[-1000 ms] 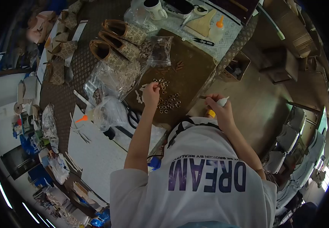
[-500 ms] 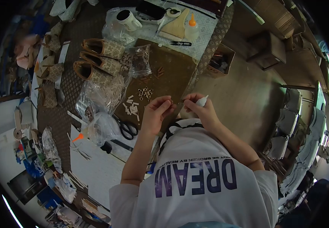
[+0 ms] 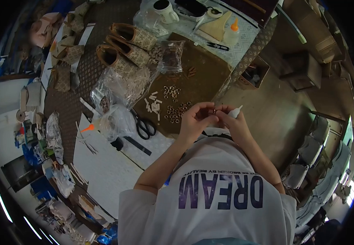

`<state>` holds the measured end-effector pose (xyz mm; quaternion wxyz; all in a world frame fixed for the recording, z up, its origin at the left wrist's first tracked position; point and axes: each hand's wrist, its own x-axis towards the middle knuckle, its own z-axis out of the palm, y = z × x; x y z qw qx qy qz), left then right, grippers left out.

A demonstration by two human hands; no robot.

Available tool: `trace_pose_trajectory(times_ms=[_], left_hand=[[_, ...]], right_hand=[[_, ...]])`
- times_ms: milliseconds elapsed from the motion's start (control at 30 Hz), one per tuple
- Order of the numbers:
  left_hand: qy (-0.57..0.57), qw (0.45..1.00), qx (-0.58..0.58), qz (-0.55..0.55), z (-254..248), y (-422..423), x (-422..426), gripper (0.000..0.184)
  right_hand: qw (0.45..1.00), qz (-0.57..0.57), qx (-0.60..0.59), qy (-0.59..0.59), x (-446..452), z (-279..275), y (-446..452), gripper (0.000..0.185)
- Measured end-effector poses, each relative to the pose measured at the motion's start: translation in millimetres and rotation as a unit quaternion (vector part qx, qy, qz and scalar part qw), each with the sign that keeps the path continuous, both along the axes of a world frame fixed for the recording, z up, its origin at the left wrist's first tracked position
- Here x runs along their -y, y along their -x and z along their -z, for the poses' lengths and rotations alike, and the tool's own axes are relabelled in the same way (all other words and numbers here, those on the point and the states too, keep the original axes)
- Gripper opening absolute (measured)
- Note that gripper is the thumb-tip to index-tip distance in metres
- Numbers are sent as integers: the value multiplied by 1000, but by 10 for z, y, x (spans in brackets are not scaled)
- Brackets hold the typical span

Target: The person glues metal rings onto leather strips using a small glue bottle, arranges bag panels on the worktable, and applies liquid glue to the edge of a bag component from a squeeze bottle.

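Observation:
My left hand (image 3: 197,119) is closed in a pinch, its fingertips meeting those of my right hand at the near table edge. Between them is a tiny brownish, shiny piece (image 3: 215,111), apparently a small metal ring; the fingers hide most of it. My right hand (image 3: 231,124) also keeps a white squeeze glue bottle (image 3: 236,112) tucked against it, nozzle pointing up and right. Just left of my hands lie loose gold-coloured metal rings (image 3: 178,112) in two piles. Beside those are short white strips (image 3: 154,104), with small brown strips (image 3: 191,72) farther back.
Patterned shoes (image 3: 124,51) stand at the back left by clear plastic bags (image 3: 113,92). Black-handled scissors (image 3: 146,128) lie left of my hands. Farther back are a mug (image 3: 166,14), thread snips (image 3: 218,46) and an orange-capped bottle (image 3: 233,34). A cardboard box (image 3: 253,73) is at right.
My hands were apart and have come together at the fingertips. The view has shifted, so the table contents appear farther right, and a second ring pile shows beside my left hand.

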<state>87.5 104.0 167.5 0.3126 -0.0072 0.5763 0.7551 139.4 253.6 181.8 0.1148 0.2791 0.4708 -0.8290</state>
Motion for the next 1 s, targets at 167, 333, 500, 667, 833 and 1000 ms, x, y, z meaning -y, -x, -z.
trace_pose_trajectory(times_ms=[167,333,500,667,833,1000], left_hand=[[191,976,-101,-21,726,264,530,14],[427,839,-339,-2,1440,552,1008,12],[436,822,-367,8,1601,619,976,14],[431,827,-359,31,1616,659,957,15],[428,844,-319,56,1570,690,1011,16],[239,966,-95,-17,1408,635,993,15]], right_hand=[[999,-8,-23,37,-47,139,-26,11],[999,3,-21,28,-11,102,-33,11],[1000,10,-23,4,-5,108,-43,12],[999,18,-14,-27,-5,73,-38,12],[999,22,-18,-20,13,143,-40,11],[999,17,-8,-29,-10,91,-24,11]])
